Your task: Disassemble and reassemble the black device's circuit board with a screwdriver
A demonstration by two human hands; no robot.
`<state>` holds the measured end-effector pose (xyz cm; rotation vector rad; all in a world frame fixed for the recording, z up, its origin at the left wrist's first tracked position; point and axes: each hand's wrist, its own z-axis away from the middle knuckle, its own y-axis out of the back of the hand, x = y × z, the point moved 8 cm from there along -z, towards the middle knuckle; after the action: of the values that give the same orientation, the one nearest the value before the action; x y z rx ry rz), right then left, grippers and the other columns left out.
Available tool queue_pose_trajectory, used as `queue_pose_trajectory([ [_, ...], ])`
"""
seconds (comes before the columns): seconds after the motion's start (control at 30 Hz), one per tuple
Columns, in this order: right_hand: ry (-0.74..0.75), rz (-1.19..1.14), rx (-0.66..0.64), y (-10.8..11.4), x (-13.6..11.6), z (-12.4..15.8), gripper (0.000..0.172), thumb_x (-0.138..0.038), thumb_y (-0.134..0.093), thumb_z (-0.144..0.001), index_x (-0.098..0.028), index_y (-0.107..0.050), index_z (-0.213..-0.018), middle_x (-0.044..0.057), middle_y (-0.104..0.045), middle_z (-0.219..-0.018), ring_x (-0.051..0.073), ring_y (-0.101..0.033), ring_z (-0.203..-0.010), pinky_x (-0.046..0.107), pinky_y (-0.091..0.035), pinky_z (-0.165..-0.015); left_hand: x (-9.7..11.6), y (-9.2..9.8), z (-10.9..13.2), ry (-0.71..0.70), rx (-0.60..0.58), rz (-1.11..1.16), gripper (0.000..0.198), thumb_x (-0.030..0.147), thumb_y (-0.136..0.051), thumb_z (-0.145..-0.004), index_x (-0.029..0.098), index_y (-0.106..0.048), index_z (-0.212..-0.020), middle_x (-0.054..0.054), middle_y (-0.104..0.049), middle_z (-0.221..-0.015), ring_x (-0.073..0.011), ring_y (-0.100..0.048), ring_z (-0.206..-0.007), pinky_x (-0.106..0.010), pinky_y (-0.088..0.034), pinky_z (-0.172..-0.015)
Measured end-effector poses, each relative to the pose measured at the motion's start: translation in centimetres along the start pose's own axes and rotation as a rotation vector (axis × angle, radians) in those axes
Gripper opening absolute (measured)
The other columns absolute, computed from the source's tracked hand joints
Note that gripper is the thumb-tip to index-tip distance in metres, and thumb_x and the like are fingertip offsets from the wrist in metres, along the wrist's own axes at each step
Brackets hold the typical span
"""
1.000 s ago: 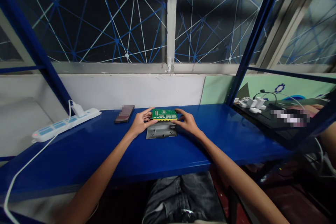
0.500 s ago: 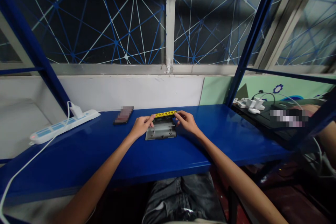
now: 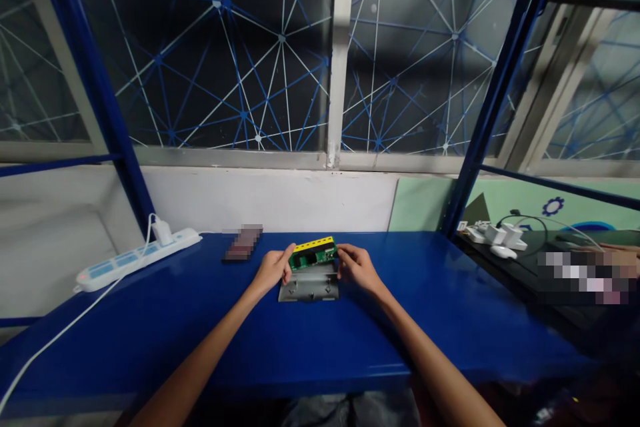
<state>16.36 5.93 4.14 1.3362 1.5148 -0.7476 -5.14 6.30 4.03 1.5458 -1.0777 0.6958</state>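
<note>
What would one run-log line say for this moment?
left hand: grips circuit board | right hand: grips board | under it: grey housing | on: blue bench

A green circuit board [image 3: 314, 255] with a row of yellow connectors along its far edge is held tilted, its near edge lowered toward a grey plastic housing [image 3: 309, 285]. The board is gripped at its left end by the left hand [image 3: 273, 268] and at its right end by the right hand [image 3: 356, 267]. The housing lies flat on the blue shelf, directly below and in front of the board.
</note>
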Motion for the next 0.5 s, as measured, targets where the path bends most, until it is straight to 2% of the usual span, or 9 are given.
queue_pose_trajectory([
  [0.23,0.012,0.02,-0.006,-0.2,0.4,-0.7,0.05,-0.051,-0.049,-0.088,-0.01,-0.063,-0.113,-0.001,-0.06,-0.049,0.014,-0.054,-0.037,0.024,-0.042,-0.039,-0.4,0.5,-0.9,-0.028,0.045,-0.026,0.07,0.07,-0.04,-0.086,0.02,-0.044,-0.037,0.0,-0.044,-0.03,-0.0111,-0.043,-0.03,-0.023,-0.036,-0.045],
  [0.37,-0.004,-0.001,0.035,0.5,0.9,-0.5,0.048,-0.054,-0.055,-0.085,-0.01,-0.067,-0.098,0.004,-0.067,-0.056,0.012,-0.051,-0.036,0.024,-0.041,-0.039,0.6,0.3,-0.9,-0.037,0.004,-0.016,0.068,0.07,-0.04,-0.086,0.019,-0.047,-0.041,0.0,-0.049,-0.034,-0.0104,-0.042,-0.032,-0.023,-0.035,-0.045],
  [0.5,-0.038,-0.078,0.048,1.1,1.1,-0.1,0.047,-0.057,-0.062,-0.078,-0.011,-0.065,-0.088,0.004,-0.067,-0.057,0.013,-0.054,-0.038,0.024,-0.044,-0.039,1.5,-0.2,-0.6,-0.056,-0.045,-0.002,0.065,0.069,-0.045,-0.085,0.018,-0.048,-0.044,0.0,-0.049,-0.035,-0.0097,-0.041,-0.032,-0.022,-0.033,-0.044],
])
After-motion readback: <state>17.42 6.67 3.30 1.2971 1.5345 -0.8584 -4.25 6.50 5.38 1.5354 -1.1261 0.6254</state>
